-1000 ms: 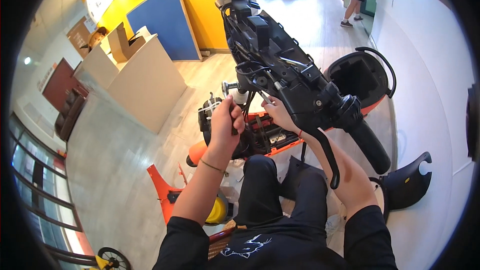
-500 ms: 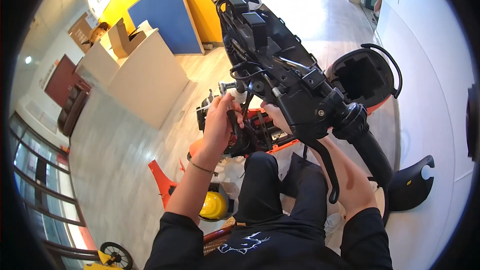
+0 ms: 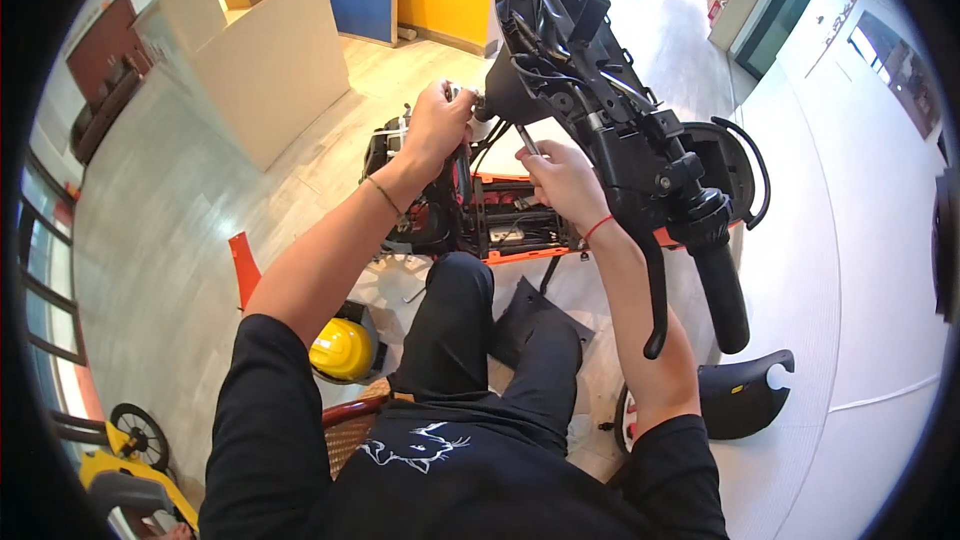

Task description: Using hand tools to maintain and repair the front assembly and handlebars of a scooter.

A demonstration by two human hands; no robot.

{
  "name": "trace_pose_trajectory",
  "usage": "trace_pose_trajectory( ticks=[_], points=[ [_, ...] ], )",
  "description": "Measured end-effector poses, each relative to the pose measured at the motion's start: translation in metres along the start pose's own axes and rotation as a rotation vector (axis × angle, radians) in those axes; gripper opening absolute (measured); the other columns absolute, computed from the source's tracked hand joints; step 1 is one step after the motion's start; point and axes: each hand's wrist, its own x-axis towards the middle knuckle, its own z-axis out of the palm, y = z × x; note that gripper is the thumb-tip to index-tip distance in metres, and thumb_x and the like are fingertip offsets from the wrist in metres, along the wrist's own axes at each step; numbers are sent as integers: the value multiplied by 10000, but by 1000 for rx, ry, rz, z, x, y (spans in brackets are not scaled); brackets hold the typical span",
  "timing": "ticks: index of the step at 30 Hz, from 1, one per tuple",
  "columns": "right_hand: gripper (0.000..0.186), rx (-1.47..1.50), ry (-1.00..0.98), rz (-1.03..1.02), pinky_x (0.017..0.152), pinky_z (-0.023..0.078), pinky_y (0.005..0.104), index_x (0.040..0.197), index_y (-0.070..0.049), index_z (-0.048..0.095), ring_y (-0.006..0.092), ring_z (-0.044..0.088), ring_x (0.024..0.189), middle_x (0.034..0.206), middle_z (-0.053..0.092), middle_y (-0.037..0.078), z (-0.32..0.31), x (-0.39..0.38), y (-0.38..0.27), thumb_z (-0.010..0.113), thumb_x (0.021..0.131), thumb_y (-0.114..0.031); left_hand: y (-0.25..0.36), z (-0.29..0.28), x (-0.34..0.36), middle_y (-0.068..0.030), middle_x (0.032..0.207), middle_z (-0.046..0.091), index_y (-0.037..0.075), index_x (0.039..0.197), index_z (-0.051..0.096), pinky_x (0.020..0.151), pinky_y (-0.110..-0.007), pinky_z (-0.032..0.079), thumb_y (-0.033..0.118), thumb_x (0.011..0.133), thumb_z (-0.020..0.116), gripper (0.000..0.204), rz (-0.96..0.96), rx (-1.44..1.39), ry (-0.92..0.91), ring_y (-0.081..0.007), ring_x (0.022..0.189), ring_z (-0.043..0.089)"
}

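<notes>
A disassembled electric scooter stands before me, its black handlebar assembly (image 3: 600,90) tilted across the upper middle. My left hand (image 3: 440,128) is closed at the steering stem, by a silver metal part (image 3: 456,92); what its fingers grip is mostly hidden. My right hand (image 3: 568,180) pinches a slim grey metal rod (image 3: 527,140) that points up at the underside of the handlebar assembly. Black cables (image 3: 488,145) run down between my hands. Below them lies the scooter's open orange-edged body (image 3: 510,230), with wiring and parts inside. A brake lever (image 3: 655,300) and black grip (image 3: 722,300) hang over my right forearm.
A yellow helmet (image 3: 342,348) rests on the floor at left, near an orange panel (image 3: 245,268). Black curved covers (image 3: 745,400) lie at right. A white counter (image 3: 270,70) stands at far left. A yellow wheeled thing (image 3: 130,460) is at lower left.
My view has shifted. My right hand has come out from behind the handlebar assembly, now showing the metal rod. My left hand has moved up to the silver part at the stem.
</notes>
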Motion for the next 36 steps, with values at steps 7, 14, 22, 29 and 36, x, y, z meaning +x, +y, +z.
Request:
trace_pose_trajectory(
  ticks=[7, 14, 22, 29, 36],
  points=[
    [260, -2, -15, -6, 412, 302, 208, 990, 71, 568, 44, 373, 446, 604, 428, -23, -2, 0, -1, 520, 878, -158, 6, -17, 12, -53, 663, 522, -1, 876, 495, 411, -252, 408, 187, 851, 534, 194, 12, 104, -174, -121, 486, 521],
    [217, 18, -49, -116, 380, 282, 209, 964, 47, 566, 36, 366, 428, 593, 416, -28, -7, 23, 41, 520, 865, -141, 35, -25, 34, -34, 699, 523, -7, 935, 573, 494, -257, 521, 274, 943, 451, 306, -151, 674, -520, -128, 548, 570],
    [180, 66, -4, 21, 378, 267, 211, 919, 29, 585, 42, 353, 428, 577, 410, -31, -7, 6, 3, 516, 869, -130, 70, -59, 31, -42, 602, 519, 4, 880, 587, 505, -277, 456, 283, 954, 419, 334, 172, 1101, -823, -124, 491, 490],
    [170, -54, -83, 14, 381, 244, 206, 911, 3, 569, 38, 353, 416, 562, 382, -52, -4, 6, 4, 547, 875, -162, 139, -208, -65, 38, 675, 455, 96, 780, 532, 450, -185, 331, 352, 907, 441, 300, -32, 435, -141, -40, 529, 407],
    [207, -17, -19, 108, 460, 401, 179, 891, -42, 574, 65, 543, 545, 682, 538, 6, -14, -3, -2, 567, 880, -248, 45, -122, -161, -18, 629, 480, 76, 785, 527, 462, -220, 330, 338, 933, 446, 312, -397, -634, -409, -88, 516, 415]
  ],
)
